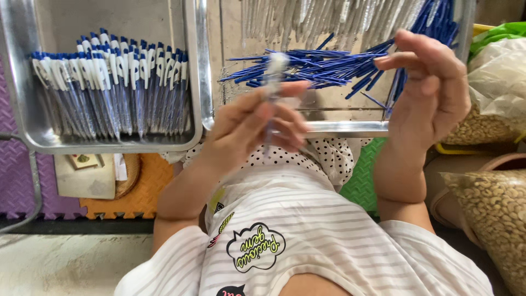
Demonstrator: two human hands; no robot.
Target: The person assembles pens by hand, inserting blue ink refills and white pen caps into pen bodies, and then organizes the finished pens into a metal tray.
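My left hand [257,120] grips a pen [274,90] with a clear barrel and a blue tip, held upright and blurred by motion. My right hand [430,90] is raised at the right with its fingers curled and apart; I cannot tell whether anything thin sits between them. Just behind both hands, a loose pile of thin blue refills [318,66] lies in a metal tray [339,129]. At the far end of that tray lie several clear pen barrels [307,19].
A second metal tray [24,109] at the left holds a neat row of assembled blue and white pens [109,82]. Clear bags of pale small parts [493,214] sit at the right. Purple and orange foam mats [142,192] cover the floor below.
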